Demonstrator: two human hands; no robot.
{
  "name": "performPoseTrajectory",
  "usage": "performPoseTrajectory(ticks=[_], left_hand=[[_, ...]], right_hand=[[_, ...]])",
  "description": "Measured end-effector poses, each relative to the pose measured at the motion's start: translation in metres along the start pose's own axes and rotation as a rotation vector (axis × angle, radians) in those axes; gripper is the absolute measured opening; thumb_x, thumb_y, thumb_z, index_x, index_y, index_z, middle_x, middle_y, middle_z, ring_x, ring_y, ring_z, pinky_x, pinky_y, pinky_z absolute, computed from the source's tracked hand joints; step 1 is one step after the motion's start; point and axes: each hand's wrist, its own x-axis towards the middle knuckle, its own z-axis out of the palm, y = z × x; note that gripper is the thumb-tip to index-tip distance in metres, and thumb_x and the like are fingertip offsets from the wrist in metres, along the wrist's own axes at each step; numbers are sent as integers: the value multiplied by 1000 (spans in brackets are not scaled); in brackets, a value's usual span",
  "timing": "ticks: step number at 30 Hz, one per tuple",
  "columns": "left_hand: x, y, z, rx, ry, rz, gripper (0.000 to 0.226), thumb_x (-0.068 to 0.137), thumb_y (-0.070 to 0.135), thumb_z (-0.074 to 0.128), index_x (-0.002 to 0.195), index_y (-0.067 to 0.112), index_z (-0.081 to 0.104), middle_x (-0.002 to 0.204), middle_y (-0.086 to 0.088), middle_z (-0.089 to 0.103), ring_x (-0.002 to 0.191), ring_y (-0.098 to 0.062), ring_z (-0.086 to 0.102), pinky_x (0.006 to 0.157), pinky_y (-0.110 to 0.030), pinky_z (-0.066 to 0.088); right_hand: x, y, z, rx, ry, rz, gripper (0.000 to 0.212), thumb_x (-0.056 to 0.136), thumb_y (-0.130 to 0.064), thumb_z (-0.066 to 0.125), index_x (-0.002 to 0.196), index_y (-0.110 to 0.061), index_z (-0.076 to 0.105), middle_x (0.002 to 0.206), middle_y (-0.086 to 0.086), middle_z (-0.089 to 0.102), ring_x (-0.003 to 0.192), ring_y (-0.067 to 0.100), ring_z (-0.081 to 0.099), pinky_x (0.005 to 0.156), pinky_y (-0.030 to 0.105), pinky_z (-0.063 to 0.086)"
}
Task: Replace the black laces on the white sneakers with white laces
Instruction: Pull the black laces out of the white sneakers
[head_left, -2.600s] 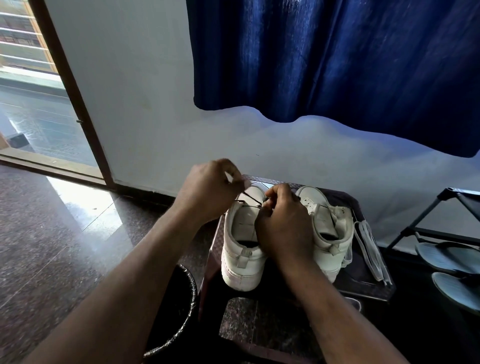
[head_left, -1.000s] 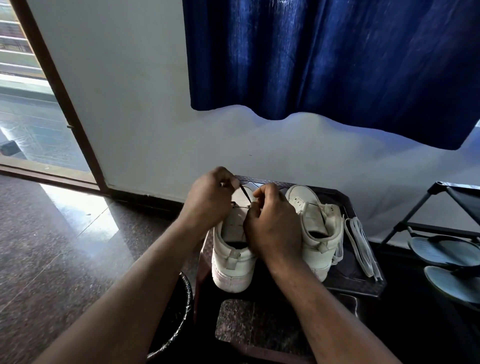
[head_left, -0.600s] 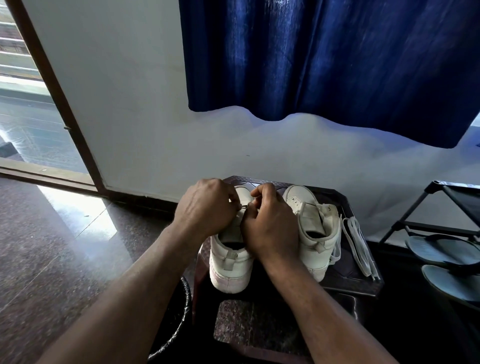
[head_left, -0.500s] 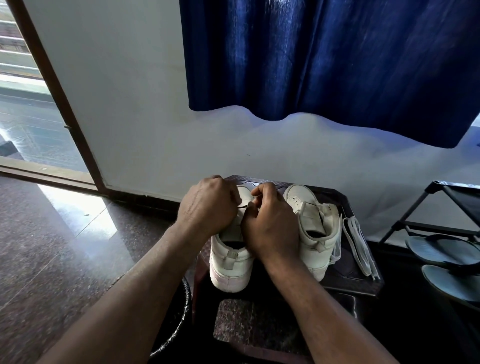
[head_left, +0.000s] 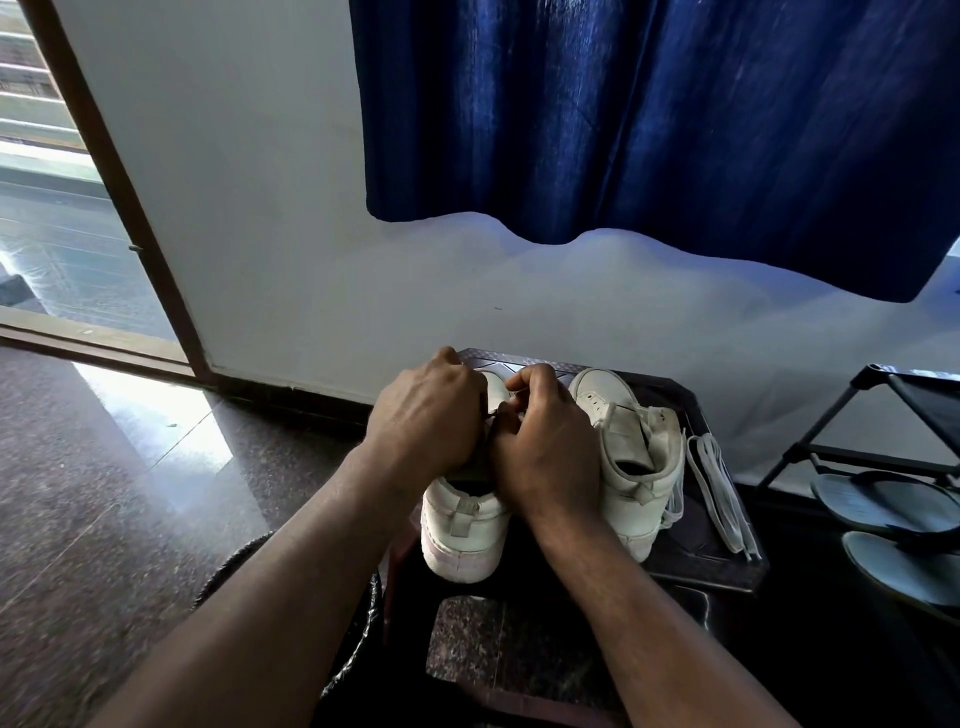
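Note:
Two white sneakers stand heel toward me on a dark stool (head_left: 691, 561). Both my hands are over the left sneaker (head_left: 462, 525) and hide its eyelets. My left hand (head_left: 426, 415) is curled at the lacing on its left side, and my right hand (head_left: 545, 441) is curled at the right side. Between the fingertips a short piece of the black lace (head_left: 493, 410) shows, pinched by both hands. The right sneaker (head_left: 628, 457) stands untouched beside my right hand. White laces (head_left: 719, 493) lie bundled on the stool to its right.
A black bin (head_left: 358, 639) with a bag rim sits on the floor under my left forearm. A black shoe rack (head_left: 883, 457) with grey sandals (head_left: 883, 499) stands at the right. A blue curtain (head_left: 675, 130) hangs above, and an open doorway (head_left: 62, 218) is at the left.
My left hand had pulled a length of black lace up and left, then came back down to the left sneaker. Both hands now sit close together over its lacing.

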Motion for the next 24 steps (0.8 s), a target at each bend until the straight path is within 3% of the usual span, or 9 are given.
performPoseTrajectory(ticks=[3,6,8,10,13,16,20,24], left_hand=[[2,-4,4,-140,34,-87,17,91,16,59,94,30,68,105,2,68,91,-28,67,78,-39,56],[6,-13,6,-652,95,-296,19,94,6,54,91,21,65,93,5,77,82,-19,67,76,-36,56],[5,-12,-2,-1046,102,-402,19,96,-3,48,93,9,63,84,3,77,66,-18,56,57,-28,44],[5,-10,-14,-1276,106,-455,29,97,-6,41,93,11,64,74,-5,63,54,-17,41,43,-20,29],[4,-9,-21,-1239,58,-424,35,94,-8,39,93,10,69,62,2,53,45,-9,36,39,-17,24],[1,-4,-27,-1211,113,-425,31,94,-3,41,86,4,69,47,11,44,37,-4,31,38,-17,23],[-4,5,-43,-1355,252,-317,31,95,2,41,68,7,55,46,13,35,38,-4,26,39,-18,20],[-10,19,-53,-1313,247,-117,41,100,24,62,62,15,52,49,14,35,42,-4,28,42,-19,26]], right_hand=[[-1,1,0,-9,22,-8,26,88,-16,60,114,-20,58,103,1,70,96,28,66,68,31,31],[-1,0,2,-15,57,-19,20,91,-14,58,110,-19,58,99,3,71,94,31,66,68,31,32],[-1,0,3,-14,51,-13,19,91,-15,57,110,-20,58,100,2,70,95,30,66,68,31,32],[-1,0,3,-1,29,-4,20,90,-17,57,111,-21,57,101,-1,70,96,27,65,69,32,35],[-1,0,2,18,16,-5,21,89,-19,55,110,-21,57,101,-2,69,96,26,64,71,34,40],[-2,1,0,39,0,-29,26,84,-26,48,108,-22,57,99,-2,68,94,25,63,73,35,43],[2,4,0,89,-80,-81,28,84,-31,52,110,-26,62,99,-10,64,94,18,61,86,38,51],[10,6,8,87,-172,-180,40,88,-31,51,123,-26,68,112,-5,64,107,19,57,98,41,47]])
